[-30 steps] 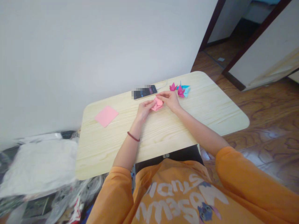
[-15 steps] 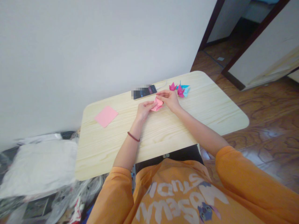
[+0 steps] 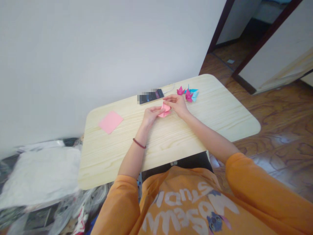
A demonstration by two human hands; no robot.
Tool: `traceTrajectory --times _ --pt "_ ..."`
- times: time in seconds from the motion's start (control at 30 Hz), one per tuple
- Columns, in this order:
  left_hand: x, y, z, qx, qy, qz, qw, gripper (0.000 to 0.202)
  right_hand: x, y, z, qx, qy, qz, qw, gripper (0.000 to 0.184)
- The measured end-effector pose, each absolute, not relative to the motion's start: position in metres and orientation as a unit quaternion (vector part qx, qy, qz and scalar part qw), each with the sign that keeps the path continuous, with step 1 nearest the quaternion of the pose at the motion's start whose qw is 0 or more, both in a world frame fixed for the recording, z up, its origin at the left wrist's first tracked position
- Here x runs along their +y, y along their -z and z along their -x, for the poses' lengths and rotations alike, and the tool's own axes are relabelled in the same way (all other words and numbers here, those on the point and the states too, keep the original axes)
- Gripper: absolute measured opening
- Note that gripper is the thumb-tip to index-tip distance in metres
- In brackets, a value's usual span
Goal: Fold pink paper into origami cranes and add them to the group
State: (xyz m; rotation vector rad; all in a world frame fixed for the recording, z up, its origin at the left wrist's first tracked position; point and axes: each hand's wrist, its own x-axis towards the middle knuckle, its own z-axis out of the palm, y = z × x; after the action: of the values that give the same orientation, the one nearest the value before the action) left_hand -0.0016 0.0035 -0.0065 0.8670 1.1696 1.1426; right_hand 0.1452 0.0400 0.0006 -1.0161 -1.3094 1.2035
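Observation:
Between my hands is a partly folded piece of pink origami paper (image 3: pixel 165 111), held just above the table in front of the phone. My left hand (image 3: pixel 152 115) pinches its left side, thumb on top. My right hand (image 3: pixel 176 103) grips its upper right part between thumb and fingers. The fingers cover some of the folds. Beyond my right hand stand folded paper cranes: a magenta one (image 3: pixel 180 91), a second magenta one (image 3: pixel 189 95) and blue ones (image 3: pixel 195 94) close behind. A flat pink square sheet (image 3: pixel 111 122) lies at the left of the table.
A phone (image 3: pixel 151 96) with a white cable lies at the table's back edge by the wall. The wooden table (image 3: pixel 117 156) has rounded corners. A white padded bundle (image 3: pixel 41 173) and plastic bags are at the lower left. A doorway opens at the upper right.
Both hands stay at nearly the same spot on the pink paper. The paper's lower folds look slightly flatter now. Nothing else has visibly moved.

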Motion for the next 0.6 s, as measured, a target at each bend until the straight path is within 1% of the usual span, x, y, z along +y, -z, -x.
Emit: traceTrajectory --times 0.4,0.6 --pt "0.0038 0.005 0.0017 0.506 -0.505 -0.341 0.61 0.038 0.038 -0.0042 -0.1443 -0.525 -0.538 0.432 0.499 0.028" --pt "0.0023 0.0039 0.0013 0.5 -0.505 -0.348 0.612 0.04 0.0353 -0.0088 -0.144 -0.521 -0.556 0.439 0.476 0.033"
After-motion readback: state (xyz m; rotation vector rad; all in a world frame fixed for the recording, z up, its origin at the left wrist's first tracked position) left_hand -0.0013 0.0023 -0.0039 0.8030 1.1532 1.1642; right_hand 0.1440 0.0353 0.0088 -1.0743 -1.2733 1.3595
